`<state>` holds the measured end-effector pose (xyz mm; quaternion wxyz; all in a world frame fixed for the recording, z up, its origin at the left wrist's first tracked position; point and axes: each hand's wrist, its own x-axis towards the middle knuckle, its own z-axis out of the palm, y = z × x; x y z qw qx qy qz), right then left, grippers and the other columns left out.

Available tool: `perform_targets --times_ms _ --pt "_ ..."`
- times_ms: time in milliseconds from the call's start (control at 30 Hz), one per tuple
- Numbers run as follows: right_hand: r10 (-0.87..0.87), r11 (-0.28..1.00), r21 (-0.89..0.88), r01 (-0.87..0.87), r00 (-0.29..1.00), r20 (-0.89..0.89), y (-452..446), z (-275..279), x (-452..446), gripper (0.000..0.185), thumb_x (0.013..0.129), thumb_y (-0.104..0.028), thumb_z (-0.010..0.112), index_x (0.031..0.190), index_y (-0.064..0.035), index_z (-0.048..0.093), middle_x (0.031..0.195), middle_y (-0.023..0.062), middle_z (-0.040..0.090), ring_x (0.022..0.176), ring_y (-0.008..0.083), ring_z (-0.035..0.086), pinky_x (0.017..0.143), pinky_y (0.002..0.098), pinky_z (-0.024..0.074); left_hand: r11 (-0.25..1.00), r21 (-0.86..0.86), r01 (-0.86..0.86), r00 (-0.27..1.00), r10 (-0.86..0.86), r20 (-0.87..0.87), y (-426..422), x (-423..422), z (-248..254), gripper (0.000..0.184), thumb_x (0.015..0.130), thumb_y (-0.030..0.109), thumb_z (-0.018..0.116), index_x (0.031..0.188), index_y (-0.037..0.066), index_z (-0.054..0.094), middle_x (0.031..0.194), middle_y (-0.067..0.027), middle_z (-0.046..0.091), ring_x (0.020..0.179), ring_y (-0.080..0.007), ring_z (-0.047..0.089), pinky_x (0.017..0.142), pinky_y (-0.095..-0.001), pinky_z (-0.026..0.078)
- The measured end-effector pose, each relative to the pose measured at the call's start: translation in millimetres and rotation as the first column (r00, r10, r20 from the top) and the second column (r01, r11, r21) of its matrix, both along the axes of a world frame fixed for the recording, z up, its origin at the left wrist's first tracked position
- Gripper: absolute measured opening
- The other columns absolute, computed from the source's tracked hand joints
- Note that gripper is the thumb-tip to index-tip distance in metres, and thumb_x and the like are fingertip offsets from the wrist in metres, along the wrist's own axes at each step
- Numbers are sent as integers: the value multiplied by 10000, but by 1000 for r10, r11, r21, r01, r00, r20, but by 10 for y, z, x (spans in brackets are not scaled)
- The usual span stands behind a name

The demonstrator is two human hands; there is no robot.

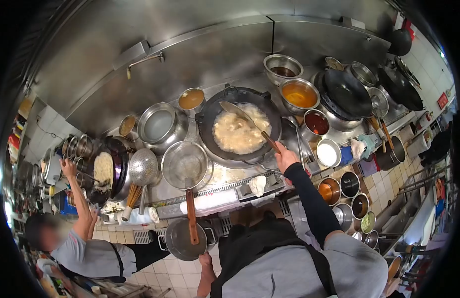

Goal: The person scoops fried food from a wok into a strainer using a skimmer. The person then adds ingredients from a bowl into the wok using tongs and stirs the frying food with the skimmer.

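Observation:
My right hand (287,158) is closed round the wooden handle of a wok spatula (240,113). The spatula's metal blade reaches into a black wok (206,133), where pale pieces of food (235,135) lie in bubbling oil. Low in view, my left hand (205,260) is beside the lower right rim of a two-handled metal pot (182,239). Its fingers are mostly hidden, so I cannot see whether they grip the pot. A round mesh strainer (184,164) lies left of the wok, its wooden handle (192,216) extending over the pot.
Metal bowls of orange liquid (299,94) and red sauce (317,122) stand right of the wok. A perforated ladle (143,168) and a bamboo brush (132,198) lie left. A co-worker (93,251) stands left by another wok (121,174). Several sauce pots (329,190) stand right.

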<state>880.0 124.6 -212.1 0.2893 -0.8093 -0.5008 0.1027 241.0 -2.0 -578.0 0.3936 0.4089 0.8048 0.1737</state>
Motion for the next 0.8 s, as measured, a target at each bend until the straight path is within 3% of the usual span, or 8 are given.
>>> perform_targets --times_ms 167,300,367,400,500,600,733,800 --pt "11 1000 29 -11 999 -31 -58 263 -246 515 937 -166 565 1439 -101 463 854 288 667 815 491 634 731 554 494 998 14 -69 997 69 26 -189 123 82 246 900 203 596 985 -25 635 731 -129 608 600 -276 594 471 -447 427" --pt "33 992 -121 -37 999 -34 20 23 -183 537 937 -163 566 1456 -104 444 845 297 661 819 494 632 731 557 493 927 -358 112 988 -144 -62 -461 298 580 350 902 215 620 1030 -111 646 913 -190 711 775 -331 681 645 -419 529" --pt "30 998 -55 -33 998 -51 -22 161 -196 546 935 -166 569 1463 -111 438 839 302 657 818 498 630 729 562 492 895 -418 -152 986 167 -1 -639 279 380 352 900 224 617 988 -116 644 879 -193 707 722 -330 678 583 -428 520" --pt "27 999 -27 -28 998 -60 -78 214 -209 551 934 -167 570 1466 -115 435 835 305 656 817 500 629 728 565 492 899 -405 -164 987 147 -71 -547 589 1082 358 893 243 606 927 -110 648 835 -191 693 739 -338 680 593 -455 523" --pt "-20 1000 -8 19 998 -61 -233 215 -293 542 935 -170 568 1461 -124 447 822 300 656 798 502 629 717 566 493 929 -365 59 985 -114 -130 -774 90 72 341 889 241 592 848 -94 637 775 -170 666 730 -341 671 567 -479 517" --pt "-5 1000 -21 4 1000 -7 -322 -92 -131 528 932 -168 565 1449 -128 468 816 284 664 766 495 634 711 554 503 907 -404 -116 991 131 12 -712 136 140 339 880 231 596 768 -89 619 695 -158 632 687 -336 656 562 -488 504" --pt "-63 995 -86 53 991 -120 -539 354 -40 531 925 -166 567 1446 -119 474 859 295 664 810 486 641 742 549 506 952 -178 250 966 -258 -19 -471 200 577 354 877 231 607 762 -104 609 629 -168 607 629 -331 636 583 -475 494" --pt "-95 991 -99 90 994 -47 -644 611 -72 538 920 -165 575 1446 -113 474 867 291 665 816 473 649 747 532 512 965 -112 236 970 -241 -30 -361 290 724 359 876 232 616 775 -113 608 622 -177 606 617 -328 631 598 -469 493"
